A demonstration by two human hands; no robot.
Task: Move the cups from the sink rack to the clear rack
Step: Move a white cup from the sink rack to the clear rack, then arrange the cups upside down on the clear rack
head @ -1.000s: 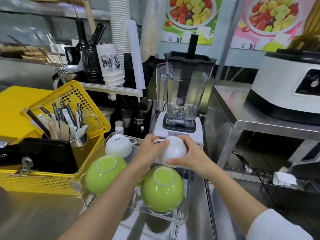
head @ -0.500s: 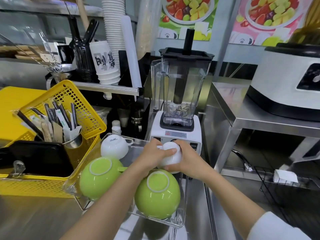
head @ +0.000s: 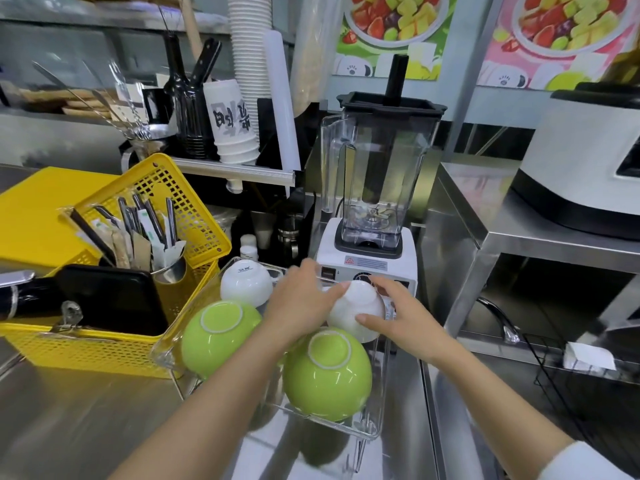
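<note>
A clear plastic rack (head: 375,407) stands on the steel counter. Upside down in it are two green cups, one at the left (head: 218,336) and one at the front (head: 327,374), plus a white cup (head: 246,282) at the back left. A second white cup (head: 358,308) sits upside down at the rack's back right. My left hand (head: 301,299) rests on its left side, fingertips touching it. My right hand (head: 398,315) has its fingers spread against the cup's right side. The black wire sink rack (head: 568,368) shows at the right.
A blender (head: 374,202) stands just behind the clear rack. A yellow basket (head: 100,344) with a cutlery cup and a black tray sits to the left. A white machine (head: 585,161) is on a steel stand at the right. A faucet (head: 498,317) rises by the sink.
Both hands have lowered the white cup to the rack's back right. My fingers have loosened and spread on its sides. The view moved slightly closer.
</note>
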